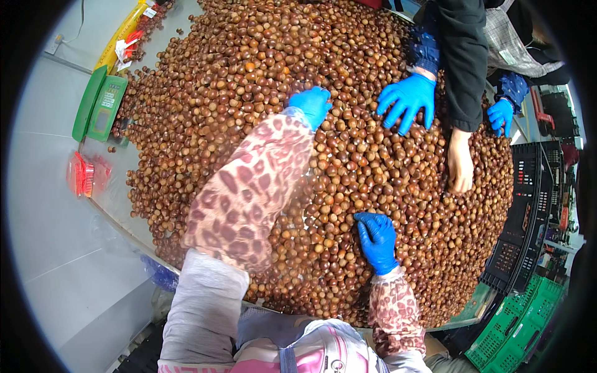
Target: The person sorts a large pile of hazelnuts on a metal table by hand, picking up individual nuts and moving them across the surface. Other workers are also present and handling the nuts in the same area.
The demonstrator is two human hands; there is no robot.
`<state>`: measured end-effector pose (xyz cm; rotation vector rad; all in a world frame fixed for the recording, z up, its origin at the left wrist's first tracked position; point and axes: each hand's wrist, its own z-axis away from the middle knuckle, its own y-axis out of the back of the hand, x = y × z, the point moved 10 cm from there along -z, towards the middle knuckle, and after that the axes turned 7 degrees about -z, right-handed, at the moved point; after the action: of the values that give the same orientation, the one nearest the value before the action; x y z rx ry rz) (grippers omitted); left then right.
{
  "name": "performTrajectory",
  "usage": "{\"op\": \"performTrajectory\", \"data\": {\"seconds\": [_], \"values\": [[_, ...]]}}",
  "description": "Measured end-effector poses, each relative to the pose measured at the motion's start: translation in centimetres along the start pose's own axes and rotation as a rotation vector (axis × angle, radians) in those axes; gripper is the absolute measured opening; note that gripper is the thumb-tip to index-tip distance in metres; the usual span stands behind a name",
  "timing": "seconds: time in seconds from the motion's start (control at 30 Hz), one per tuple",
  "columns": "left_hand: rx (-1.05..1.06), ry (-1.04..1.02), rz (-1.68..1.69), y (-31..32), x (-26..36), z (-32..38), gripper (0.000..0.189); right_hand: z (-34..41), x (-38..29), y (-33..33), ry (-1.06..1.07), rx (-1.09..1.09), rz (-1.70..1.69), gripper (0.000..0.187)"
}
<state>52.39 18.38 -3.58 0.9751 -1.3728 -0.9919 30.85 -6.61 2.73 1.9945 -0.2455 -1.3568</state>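
Note:
Before me spreads a wide heap of loose brown chestnuts [345, 182], glossy and with pale patches. My left hand [311, 106], in a blue disposable glove and a leopard-print sleeve cover, reaches far over the heap. Its fingers are curled down among the chestnuts; whether one is between them is hidden. Closer to my body, my right hand [378, 242] wears the same kind of blue glove. It rests on the chestnuts with bent fingers, and its palm side faces down, out of sight.
Across from me are a co-worker's spread blue-gloved hand [408, 100], another blue-gloved hand [501, 114] and a bare hand [461, 165] in a dark sleeve. At left lie a green weighing scale [107, 109] and red mesh bags [84, 173]. Black crates [517, 224] and green crates [517, 321] stand right.

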Motion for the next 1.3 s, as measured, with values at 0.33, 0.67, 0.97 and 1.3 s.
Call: {"op": "performTrajectory", "data": {"seconds": [0.33,0.67,0.97,1.3], "values": [[-0.446,0.087,-0.171,-4.8,1.0,-3.0,0.043,-0.3,0.8,-0.2,-0.059,-0.007,-0.002,0.018],[-0.431,0.259,1.167,0.3,0.1,9.1,0.027,0.1,1.3,-0.6,-0.04,-0.03,0.043,0.018],[-0.479,0.391,1.879,1.9,-0.3,28.6,0.033,-8.6,-2.5,-0.2,0.234,-0.002,0.07,0.012],[-0.382,0.6,2.051,-2.1,0.3,35.6,0.024,-18.7,5.2,-5.5,0.032,-0.19,0.546,0.035]]}}
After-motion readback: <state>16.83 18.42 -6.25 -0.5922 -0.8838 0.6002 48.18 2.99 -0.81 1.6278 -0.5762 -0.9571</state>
